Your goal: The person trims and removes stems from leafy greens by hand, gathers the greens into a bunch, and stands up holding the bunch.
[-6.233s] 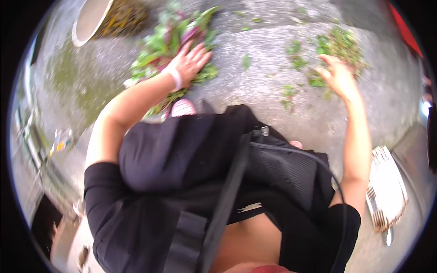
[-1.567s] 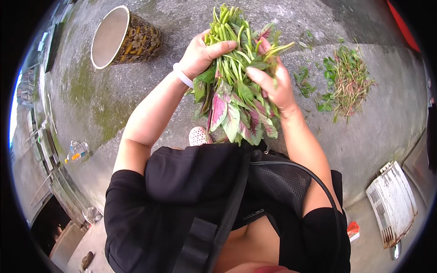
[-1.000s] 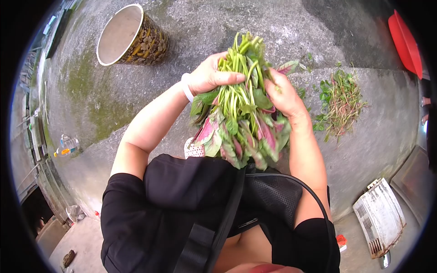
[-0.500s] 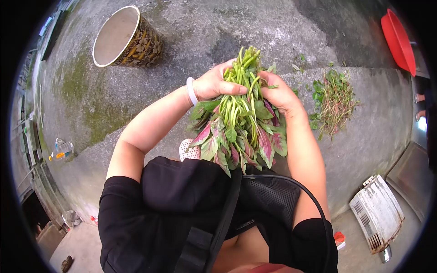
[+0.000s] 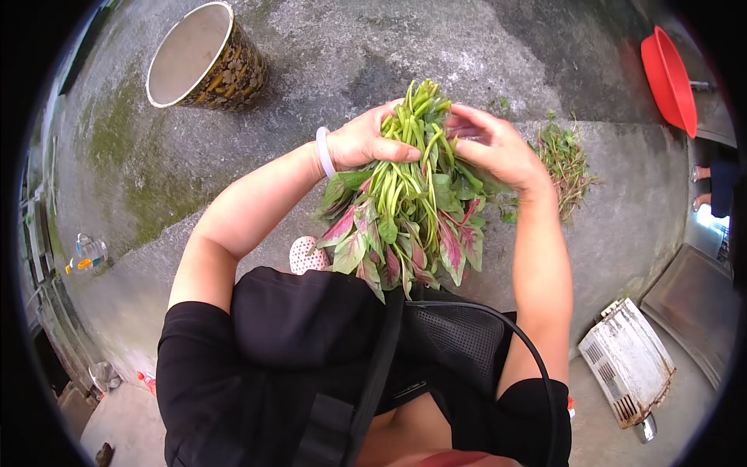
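Observation:
A thick bunch of amaranth (image 5: 412,194), with pale green stems and purple-centred leaves, hangs in front of my body, stem ends up and leaves down. My left hand (image 5: 372,144), with a pale bangle at the wrist, is closed around the stems, its thumb lying across their front. Just to the right of the stems is my right hand (image 5: 498,149), its fingers apart and slightly curled, palm towards the bunch. I make out nothing in it; whether its fingertips touch the leaves cannot be told.
Past my right hand, a heap of plant trimmings (image 5: 569,171) lies on the concrete floor. A patterned bucket (image 5: 229,74) is at upper left, a red basin (image 5: 671,82) at upper right. A rusty white metal box (image 5: 629,362) lies at lower right, a plastic bottle (image 5: 89,253) at left.
My right hand has drawn away from the bunch to the right, and its fingers have spread. The left hand keeps its hold. The whole view has shifted slightly.

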A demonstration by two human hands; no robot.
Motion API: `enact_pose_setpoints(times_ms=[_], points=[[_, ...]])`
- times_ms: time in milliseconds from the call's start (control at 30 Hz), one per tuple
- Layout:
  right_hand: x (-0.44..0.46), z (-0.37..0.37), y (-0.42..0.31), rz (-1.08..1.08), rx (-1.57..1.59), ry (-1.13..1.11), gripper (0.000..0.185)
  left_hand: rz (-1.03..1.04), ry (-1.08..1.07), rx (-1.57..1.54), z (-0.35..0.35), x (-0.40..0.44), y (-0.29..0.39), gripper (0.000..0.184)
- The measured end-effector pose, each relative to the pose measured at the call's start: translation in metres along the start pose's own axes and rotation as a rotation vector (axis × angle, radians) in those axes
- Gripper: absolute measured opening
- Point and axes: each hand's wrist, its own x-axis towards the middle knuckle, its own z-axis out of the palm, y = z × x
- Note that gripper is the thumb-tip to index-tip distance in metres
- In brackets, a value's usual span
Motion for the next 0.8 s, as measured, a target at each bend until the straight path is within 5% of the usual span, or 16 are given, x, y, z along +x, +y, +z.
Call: enact_pose_setpoints(times_ms=[133,300,467,800], points=[[-0.03,-0.006,-0.046,-0.297,-0.299,0.223,0.023,0.003,0.018,-0.009,-0.003,-0.001,0.001,0.065],[-0.033,0.026,-0.056,-0.531,-0.573,0.175,0.021,0.009,0.045,-0.025,-0.013,0.003,-0.01,0.06],[-0.025,0.038,-0.039,-0.499,-0.685,0.18,0.013,0.022,0.061,-0.04,-0.014,0.002,-0.011,0.06],[-0.035,-0.004,-0.062,-0.299,-0.111,0.226,0.003,-0.007,0.093,-0.047,-0.014,-0.004,-0.012,0.058]])
